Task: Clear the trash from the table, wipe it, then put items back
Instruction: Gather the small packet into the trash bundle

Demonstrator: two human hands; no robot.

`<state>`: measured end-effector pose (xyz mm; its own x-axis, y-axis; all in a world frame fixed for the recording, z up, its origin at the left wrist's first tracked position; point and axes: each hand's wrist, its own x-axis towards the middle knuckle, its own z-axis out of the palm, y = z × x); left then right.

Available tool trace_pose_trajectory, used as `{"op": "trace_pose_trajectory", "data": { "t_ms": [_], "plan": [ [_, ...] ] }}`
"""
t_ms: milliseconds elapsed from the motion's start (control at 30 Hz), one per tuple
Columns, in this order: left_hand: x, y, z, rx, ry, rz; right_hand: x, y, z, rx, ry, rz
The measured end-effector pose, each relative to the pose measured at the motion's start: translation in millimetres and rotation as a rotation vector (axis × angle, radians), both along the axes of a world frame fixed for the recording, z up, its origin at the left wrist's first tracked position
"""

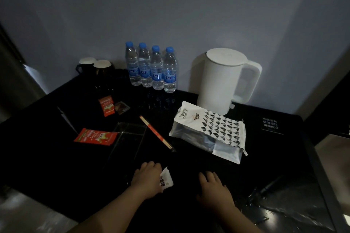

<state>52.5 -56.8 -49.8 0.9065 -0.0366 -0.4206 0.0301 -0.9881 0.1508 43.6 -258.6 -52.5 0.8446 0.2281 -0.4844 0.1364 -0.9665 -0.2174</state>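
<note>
Nearest, the left hand (146, 177) pinched a white slip (166, 180) at its edge, and a loose pinch could have dropped it back onto the table (189, 159). The right hand (214, 185) lay beside it with fingers relaxed on the dark top, apparently empty. Both sat near the front edge, with a bare strip ahead offering the only free room. Beyond, a clear tray (128, 138), barely visible in the dim light, touched a red packet (95, 136) and lay beside chopsticks (156, 133). A careless sweep risked rolling these leftward off the edge. The white bag (208, 128) lay to the right. Farthest, four close-set bottles (151, 68), two cups (94, 66) and the kettle (225, 79) lined the wall, where one nudge could have toppled several.
</note>
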Motion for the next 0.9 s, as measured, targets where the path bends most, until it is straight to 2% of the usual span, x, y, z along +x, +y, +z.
{"op": "trace_pose_trajectory", "data": {
  "t_ms": [100,233,300,367,433,533,600,667,900],
  "plan": [
    [-3.4,-1.8,2.4,-0.05,-0.006,0.079,-1.2,-2.7,1.2,0.005,0.019,0.024],
    [-9.9,-6.3,3.6,-0.192,-0.08,0.286,-1.6,-11.8,0.4,0.057,0.053,0.027],
    [-14.0,-10.4,4.2,-0.303,-0.126,0.409,-1.9,-13.6,2.1,0.102,0.069,0.004],
    [-15.9,-17.2,5.4,-0.493,-0.147,0.551,-2.0,-12.7,4.3,0.175,0.038,-0.035],
    [-16.1,-27.8,11.0,-0.705,-0.134,0.687,-2.7,-10.0,7.9,0.359,-0.003,-0.143],
    [-15.4,-47.3,20.2,-0.948,-0.11,0.819,-1.2,-1.8,15.1,0.786,0.087,-0.457],
    [-17.7,-58.7,26.6,-1.01,-0.11,0.835,1.7,3.9,18.2,1.011,0.137,-0.579],
    [-20.7,-64.4,31.2,-1.038,-0.132,0.821,3.8,9.9,23.1,1.149,0.202,-0.628],
    [-19.6,-45.7,52.4,-0.933,-0.228,0.646,11.3,27.2,38.3,1.14,0.125,-0.641]
  ]
}}
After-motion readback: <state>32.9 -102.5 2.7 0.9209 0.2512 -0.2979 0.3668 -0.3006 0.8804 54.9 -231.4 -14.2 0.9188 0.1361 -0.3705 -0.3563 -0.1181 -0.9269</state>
